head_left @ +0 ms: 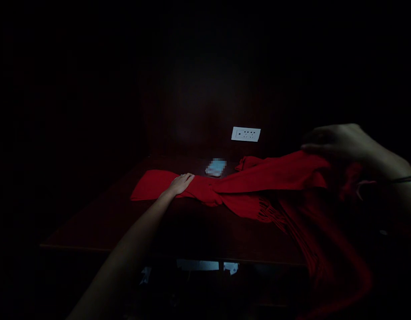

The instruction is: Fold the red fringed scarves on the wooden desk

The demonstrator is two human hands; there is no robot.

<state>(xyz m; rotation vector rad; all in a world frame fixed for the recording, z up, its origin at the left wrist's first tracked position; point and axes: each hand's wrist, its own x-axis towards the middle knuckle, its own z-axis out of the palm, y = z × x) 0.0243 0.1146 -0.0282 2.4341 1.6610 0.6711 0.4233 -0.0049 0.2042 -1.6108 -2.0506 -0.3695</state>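
A long red scarf (245, 180) with fringed ends stretches across a dark wooden table, gathered near its middle. My left hand (181, 184), with a ring on one finger, lies flat on the folded left part of the scarf. On the right, my right hand (339, 140) is raised above the tabletop, its fingers closed on the scarf and lifting that part. Shadow hides some of its fingertips. Below it, a length of the scarf with fringe hangs over the table's front right edge.
Behind the scarf lies a small pale, pixelated object (216, 166). A white socket panel (246, 134) is on the dark back wall. The front edge of the table (92, 249) shows faintly, with pale items (199, 265) below it. Deep shadow covers the surroundings.
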